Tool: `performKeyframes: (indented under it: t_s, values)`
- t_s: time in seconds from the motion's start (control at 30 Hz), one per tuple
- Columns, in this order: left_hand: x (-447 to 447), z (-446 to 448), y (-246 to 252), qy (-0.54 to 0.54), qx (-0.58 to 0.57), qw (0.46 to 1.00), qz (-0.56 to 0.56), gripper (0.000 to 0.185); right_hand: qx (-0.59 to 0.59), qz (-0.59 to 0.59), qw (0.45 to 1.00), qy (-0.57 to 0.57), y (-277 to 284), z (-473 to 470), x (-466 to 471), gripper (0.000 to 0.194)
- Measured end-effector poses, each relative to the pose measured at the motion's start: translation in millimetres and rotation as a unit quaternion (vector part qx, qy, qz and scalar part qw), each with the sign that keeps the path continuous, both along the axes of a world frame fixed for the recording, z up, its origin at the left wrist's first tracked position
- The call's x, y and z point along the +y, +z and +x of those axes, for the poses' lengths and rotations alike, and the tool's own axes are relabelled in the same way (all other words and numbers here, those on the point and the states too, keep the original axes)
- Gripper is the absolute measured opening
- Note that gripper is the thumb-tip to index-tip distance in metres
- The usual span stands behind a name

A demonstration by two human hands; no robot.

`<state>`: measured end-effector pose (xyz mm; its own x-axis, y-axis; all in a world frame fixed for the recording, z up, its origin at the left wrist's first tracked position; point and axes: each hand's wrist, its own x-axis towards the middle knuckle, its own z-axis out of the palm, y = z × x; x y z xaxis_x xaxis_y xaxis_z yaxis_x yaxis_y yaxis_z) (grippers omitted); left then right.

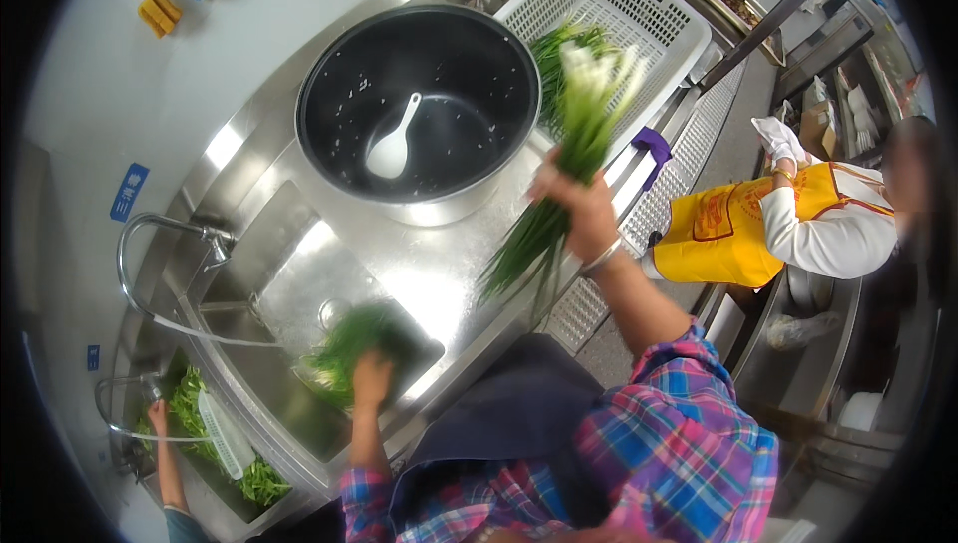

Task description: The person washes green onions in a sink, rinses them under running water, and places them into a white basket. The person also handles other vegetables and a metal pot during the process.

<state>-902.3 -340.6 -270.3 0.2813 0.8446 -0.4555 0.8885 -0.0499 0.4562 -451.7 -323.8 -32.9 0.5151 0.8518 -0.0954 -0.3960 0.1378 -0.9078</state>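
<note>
My right hand grips a bunch of scallions over the counter's front edge. Its white ends point up towards a white plastic basket, and the green leaves hang down to the left. In the stainless steel sink, my left hand is closed around a second bunch of scallions; motion blurs both, and the fingertips are hidden among the leaves. More scallions lie inside the white basket, partly behind the raised bunch.
A large dark-lined pot holding a white rice paddle stands on the counter. A faucet with a hose reaches over the sink. Another person's hand is by leafy greens at far left. A person in a yellow apron stands right.
</note>
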Motion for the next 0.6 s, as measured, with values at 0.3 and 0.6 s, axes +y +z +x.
performKeyframes:
  t_s: [0.3, 0.6]
  values:
    - [-7.2, 13.0, 1.1, 0.016, -0.009, 1.0, 0.02, 0.042, -0.211, -0.229, 0.905, -0.291, -68.6, 298.6, 116.6, 0.062]
    - [0.2, -7.0, -31.0, 0.114, -0.042, 0.992, -0.034, 0.04, -0.302, -0.24, 0.917, -0.099, -186.0, 60.6, -12.7, 0.037]
